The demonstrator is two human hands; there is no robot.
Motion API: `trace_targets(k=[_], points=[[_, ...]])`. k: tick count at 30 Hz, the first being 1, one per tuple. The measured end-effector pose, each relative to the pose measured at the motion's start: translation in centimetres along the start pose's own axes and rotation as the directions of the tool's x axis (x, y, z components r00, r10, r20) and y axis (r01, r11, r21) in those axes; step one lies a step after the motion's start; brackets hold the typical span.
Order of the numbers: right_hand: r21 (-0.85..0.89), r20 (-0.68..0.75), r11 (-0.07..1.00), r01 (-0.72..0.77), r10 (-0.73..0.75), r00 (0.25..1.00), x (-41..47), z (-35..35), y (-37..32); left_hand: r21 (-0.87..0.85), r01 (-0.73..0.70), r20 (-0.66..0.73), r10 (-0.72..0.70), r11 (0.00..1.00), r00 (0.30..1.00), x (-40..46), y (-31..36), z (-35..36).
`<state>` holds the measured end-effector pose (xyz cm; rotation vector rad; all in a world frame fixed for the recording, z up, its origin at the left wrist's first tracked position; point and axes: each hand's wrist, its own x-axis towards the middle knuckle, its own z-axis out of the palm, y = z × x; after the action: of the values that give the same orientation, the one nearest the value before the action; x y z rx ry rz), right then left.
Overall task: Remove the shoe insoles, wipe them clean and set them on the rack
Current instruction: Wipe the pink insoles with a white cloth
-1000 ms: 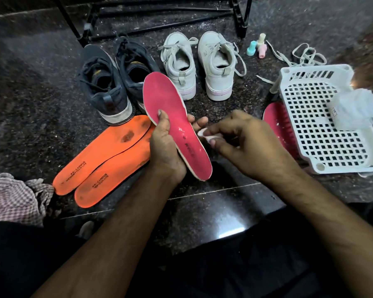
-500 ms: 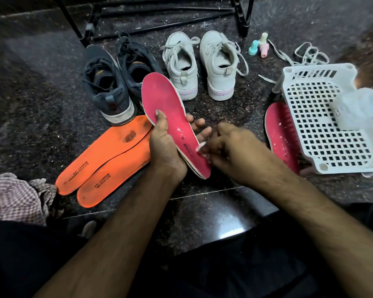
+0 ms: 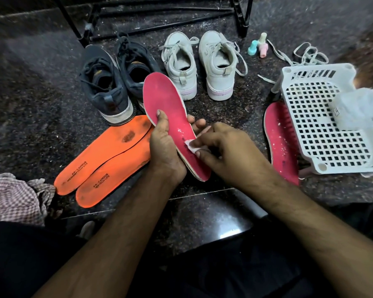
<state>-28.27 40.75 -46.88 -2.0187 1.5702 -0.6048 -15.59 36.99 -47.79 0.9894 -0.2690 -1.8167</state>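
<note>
Second pink insole (image 3: 282,145) half under basket (image 3: 323,117)

One view only, worn on the head, looking forward and steeply down at the floor (image 3: 30,104). It sits close: both forearms run up from the bottom edge, and the left hand (image 3: 164,147) and right hand (image 3: 224,151) meet near the middle. The wide lens bends the edges; the rack (image 3: 159,20) lies along the top, farthest away.

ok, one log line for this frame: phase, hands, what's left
phase: wiping | left hand: holds pink insole | right hand: presses white wipe on it | untouched: orange insoles, second pink insole
</note>
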Motion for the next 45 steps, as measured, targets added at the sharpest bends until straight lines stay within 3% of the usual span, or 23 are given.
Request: trace_targets(k=[5,10,13,16,22,25,27,29,31,34,38,40,42,45], points=[[0.052,0.230,0.996,-0.066,0.052,0.972,-0.6,-1.9,0.5,-0.023,-0.078,-0.032,0.077,0.997,0.996,0.4,-0.1,-0.3],[0.168,-0.054,0.986,0.018,-0.009,0.999,-0.6,-1.8,0.4,0.025,0.058,0.037,-0.059,0.998,0.998,0.1,0.0,-0.1],[0.026,-0.047,0.999,0.043,-0.042,0.998,0.1,0.1,-0.2,-0.020,0.072,0.041,-0.071,0.997,0.997,0.0,-0.1,0.0],[0.010,-0.042,1.000,-0.011,0.011,0.999,0.2,0.1,-0.4,-0.088,0.070,0.025,-0.068,0.994,0.997,-0.2,0.0,-0.1],[0.045,0.176,0.991,-0.128,0.118,0.977,-0.6,-1.3,0.4,-0.096,0.021,-0.025,-0.023,0.995,0.999,-0.3,-0.5,0.1],[0.023,0.270,0.996,-0.084,0.075,0.960,-1.0,-3.0,1.3,-0.057,-0.019,-0.008,0.019,0.998,1.000,-0.3,-0.6,0.2],[0.113,0.198,0.993,-0.020,-0.003,0.980,-1.1,-3.5,1.5,-0.013,-0.010,0.021,0.011,1.000,1.000,-0.3,-0.5,0.4],[0.221,0.052,0.975,-0.027,0.016,0.999,-1.0,-3.1,1.3,0.016,0.036,0.059,-0.037,0.999,0.998,-0.5,-0.4,0.6],[0.177,-0.011,0.983,-0.046,0.049,0.999,-0.7,-2.0,0.8,0.018,0.063,0.071,-0.064,0.998,0.995,-0.4,-0.5,0.5],[0.094,0.098,0.991,-0.097,0.087,0.991,-0.7,-0.7,0.3,-0.002,0.008,0.006,-0.008,1.000,1.000,0.1,-0.7,-0.1],[0.246,0.347,0.953,-0.175,0.082,0.934,-1.1,-1.9,0.8,0.038,-0.024,0.005,0.024,0.999,1.000,0.2,-0.7,-0.1],[0.381,0.288,0.916,-0.128,0.014,0.958,-1.2,-2.5,0.7,0.094,0.023,0.036,-0.026,0.995,0.999,0.2,-0.7,0.0],[0.389,0.079,0.921,-0.037,0.006,0.997,-1.0,-2.4,0.6,0.110,0.077,0.078,-0.086,0.991,0.993,0.0,-0.7,0.1],[0.062,-0.117,0.998,-0.022,0.029,0.993,-0.3,-0.9,0.1,0.080,0.095,0.102,-0.103,0.992,0.989,-0.1,-1.1,0.1]])
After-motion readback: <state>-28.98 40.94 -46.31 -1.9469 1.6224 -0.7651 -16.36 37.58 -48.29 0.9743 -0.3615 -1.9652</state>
